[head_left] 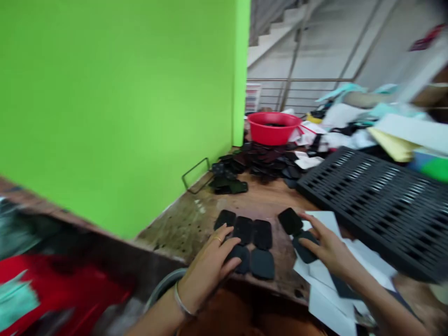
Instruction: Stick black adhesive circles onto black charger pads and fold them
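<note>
The right hand [332, 247] holds two dark pads [290, 221] in its fingers, right of five laid-out pads [262, 234] the left hand [210, 256] touches, fingers spread.

Soft, fairly bright light spreads across the green wall [115, 93] and sinks to dimness under the table [182, 219], while pale streaks on the rack [371, 196] may be glare, and blur smears the stretched right and lower-left edges.

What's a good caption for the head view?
Left hand on dark pads in rows, right hand handling two more pads near white sheets.
</note>
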Action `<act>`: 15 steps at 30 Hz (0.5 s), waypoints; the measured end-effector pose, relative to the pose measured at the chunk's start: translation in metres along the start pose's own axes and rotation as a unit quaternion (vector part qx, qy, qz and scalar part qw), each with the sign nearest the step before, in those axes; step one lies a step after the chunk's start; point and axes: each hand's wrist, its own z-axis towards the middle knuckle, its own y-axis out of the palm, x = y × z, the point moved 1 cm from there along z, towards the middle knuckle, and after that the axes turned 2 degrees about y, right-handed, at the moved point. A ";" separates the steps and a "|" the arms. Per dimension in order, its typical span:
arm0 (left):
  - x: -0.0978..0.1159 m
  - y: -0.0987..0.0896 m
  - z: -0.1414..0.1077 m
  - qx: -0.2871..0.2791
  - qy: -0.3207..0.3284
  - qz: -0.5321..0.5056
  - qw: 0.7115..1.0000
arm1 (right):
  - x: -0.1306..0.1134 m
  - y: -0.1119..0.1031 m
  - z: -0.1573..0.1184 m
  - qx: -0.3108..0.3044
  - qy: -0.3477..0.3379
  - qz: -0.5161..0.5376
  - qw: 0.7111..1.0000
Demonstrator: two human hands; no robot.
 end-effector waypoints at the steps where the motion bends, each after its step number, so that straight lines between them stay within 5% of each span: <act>1: 0.005 0.012 0.010 -0.004 0.019 0.020 1.000 | 0.003 0.001 -0.007 0.000 0.025 0.010 1.000; 8: 0.014 0.062 0.038 -0.024 0.049 0.103 0.993 | -0.009 0.051 -0.028 -0.015 0.082 0.064 0.994; 15: 0.006 0.064 0.033 -0.061 0.042 0.097 0.992 | -0.025 0.062 -0.038 -0.113 0.078 -0.228 0.964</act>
